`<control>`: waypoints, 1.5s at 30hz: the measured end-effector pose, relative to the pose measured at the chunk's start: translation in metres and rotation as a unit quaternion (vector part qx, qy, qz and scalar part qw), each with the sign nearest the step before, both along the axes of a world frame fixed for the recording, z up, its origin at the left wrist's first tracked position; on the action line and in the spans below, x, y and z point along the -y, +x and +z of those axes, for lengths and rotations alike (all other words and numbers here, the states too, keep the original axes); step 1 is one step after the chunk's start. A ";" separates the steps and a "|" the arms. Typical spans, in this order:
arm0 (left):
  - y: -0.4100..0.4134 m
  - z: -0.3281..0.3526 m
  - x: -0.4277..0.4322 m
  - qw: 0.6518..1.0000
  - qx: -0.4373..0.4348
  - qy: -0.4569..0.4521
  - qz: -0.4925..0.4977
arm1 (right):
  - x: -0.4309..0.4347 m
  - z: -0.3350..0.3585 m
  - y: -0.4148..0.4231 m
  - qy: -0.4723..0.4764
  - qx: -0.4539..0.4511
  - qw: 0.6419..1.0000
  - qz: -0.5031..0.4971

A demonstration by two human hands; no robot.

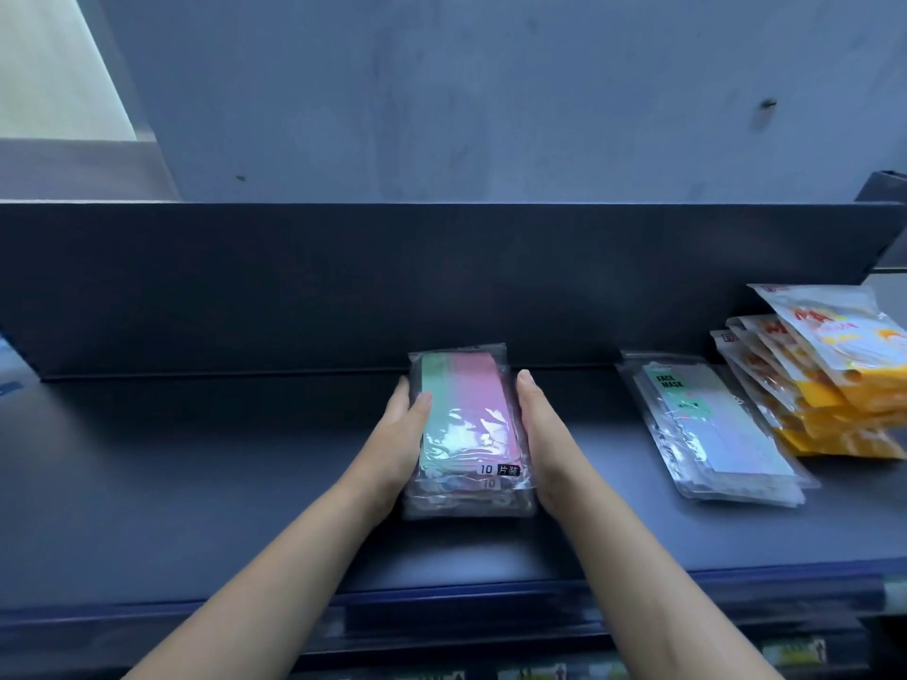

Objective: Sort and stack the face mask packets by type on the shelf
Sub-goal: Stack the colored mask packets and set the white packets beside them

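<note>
A stack of clear packets holding green and pink masks [466,424] lies on the dark shelf [196,473] near its back wall. My left hand [397,444] presses flat against the stack's left side, thumb resting on the top packet. My right hand [545,434] lies straight along the stack's right side. To the right sits a second pile of clear packets labelled FACE MASK [711,434]. At the far right, orange and white mask packets [824,380] lean in an overlapping stack.
A dark back panel [343,287] rises behind the shelf, with a grey wall above. The shelf's front edge carries a blue price rail [441,601]. A blue and white object [10,365] shows at the far left edge.
</note>
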State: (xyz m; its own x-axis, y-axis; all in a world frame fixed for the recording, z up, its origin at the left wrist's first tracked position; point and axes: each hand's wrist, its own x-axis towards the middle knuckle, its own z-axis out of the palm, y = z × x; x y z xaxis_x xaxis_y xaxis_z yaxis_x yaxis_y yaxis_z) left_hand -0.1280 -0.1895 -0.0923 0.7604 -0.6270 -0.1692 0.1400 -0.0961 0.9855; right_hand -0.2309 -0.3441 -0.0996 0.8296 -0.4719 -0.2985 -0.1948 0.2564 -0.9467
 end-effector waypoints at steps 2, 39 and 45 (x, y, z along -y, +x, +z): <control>0.002 0.002 0.000 1.000 -0.014 -0.006 0.021 | 0.003 -0.004 0.001 0.005 0.011 1.000 -0.008; -0.137 0.039 0.193 0.763 0.565 0.303 -0.082 | 0.160 0.037 -0.153 -0.551 -0.180 0.813 -0.051; -0.165 0.005 0.245 0.836 0.449 0.293 -0.115 | 0.190 0.021 -0.169 -0.484 -0.175 0.857 -0.020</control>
